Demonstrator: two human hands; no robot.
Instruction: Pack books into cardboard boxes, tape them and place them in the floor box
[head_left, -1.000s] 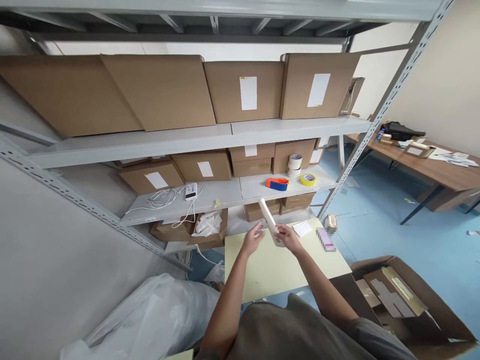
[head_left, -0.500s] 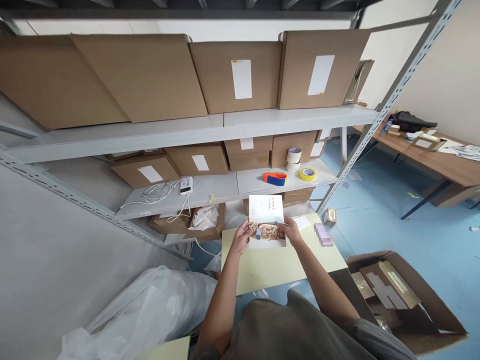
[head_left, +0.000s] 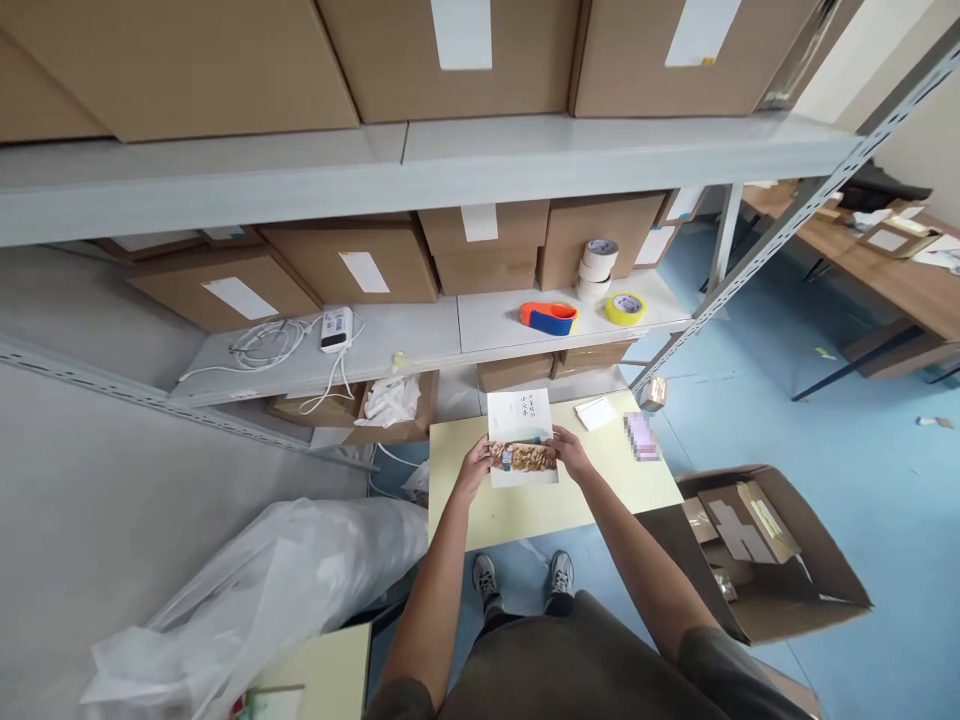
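Note:
A thin white book (head_left: 523,425) with dark characters at the top and a brown picture band across its lower half is held over the pale yellow table (head_left: 517,515). My left hand (head_left: 475,468) grips its left edge, fingers closed. On the opposite edge, my right hand (head_left: 570,452) is closed as well, thumb on the cover. To the right of the book, a white card or paper (head_left: 596,412) and a pixelated pink-purple item (head_left: 642,437) lie on the table.
Metal shelving (head_left: 360,192) ahead carries cardboard boxes, an orange-and-blue tape dispenser (head_left: 549,318), yellow tape (head_left: 625,309), white tape rolls (head_left: 598,268) and a power strip (head_left: 336,329). An open carton (head_left: 836,555) stands right; bulky plastic wrap (head_left: 300,570) lies left.
My view has tilted downward, so the shelves sit higher in the picture and my shoes now show. Both hands still hold the book, and more of the white card is visible.

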